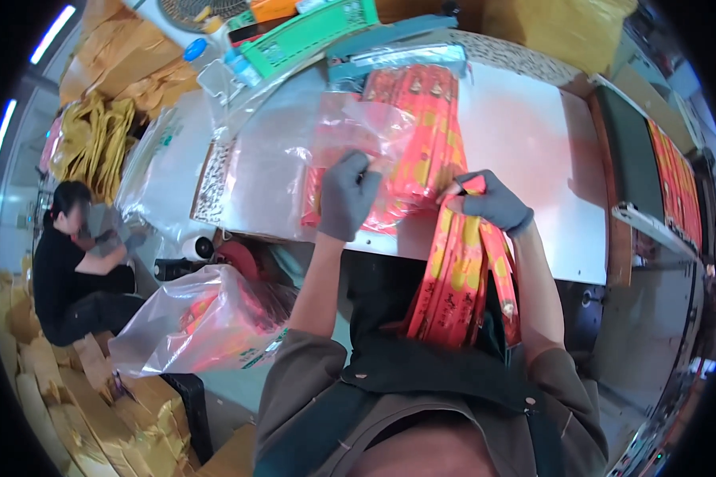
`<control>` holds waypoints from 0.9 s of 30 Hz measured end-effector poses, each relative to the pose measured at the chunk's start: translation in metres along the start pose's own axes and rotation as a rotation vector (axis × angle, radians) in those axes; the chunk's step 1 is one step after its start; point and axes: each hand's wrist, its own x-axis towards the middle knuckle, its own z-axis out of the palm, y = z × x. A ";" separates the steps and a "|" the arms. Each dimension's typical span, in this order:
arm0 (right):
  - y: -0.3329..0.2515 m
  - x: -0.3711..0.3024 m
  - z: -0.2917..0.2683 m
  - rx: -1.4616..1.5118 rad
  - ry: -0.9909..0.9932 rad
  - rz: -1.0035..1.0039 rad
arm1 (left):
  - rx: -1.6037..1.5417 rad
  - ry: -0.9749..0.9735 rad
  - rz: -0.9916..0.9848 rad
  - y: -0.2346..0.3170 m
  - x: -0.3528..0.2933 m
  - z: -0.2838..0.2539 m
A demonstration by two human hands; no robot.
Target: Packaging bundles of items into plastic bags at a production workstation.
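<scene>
My left hand (346,195), in a grey glove, is closed with the fingers curled at the edge of a clear plastic bag (378,127). Part of that bag lies over long red-and-yellow printed packets (426,135) stacked on the white table. My right hand (493,203), gloved too, grips a bunch of similar red-and-yellow packets (453,278) by their upper ends. These hang down past the table's front edge, before my dark apron. One packet in the bunch splays out to the right.
Flat clear bags (179,147) lie on the white table (533,151) at left. A green tray (310,40) and a teal box (406,60) stand at the back. Below left is a filled plastic bag (215,322). Further left sits another person (75,266) near cartons (111,405).
</scene>
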 end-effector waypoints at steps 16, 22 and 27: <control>0.002 -0.008 0.001 0.122 0.013 -0.030 | 0.638 0.182 0.201 0.028 -0.046 0.045; 0.003 -0.012 -0.003 0.111 0.018 -0.036 | 0.516 0.162 0.197 0.015 -0.039 0.024; 0.005 -0.011 -0.003 0.080 0.023 -0.080 | 0.193 0.067 -0.123 0.010 -0.032 0.015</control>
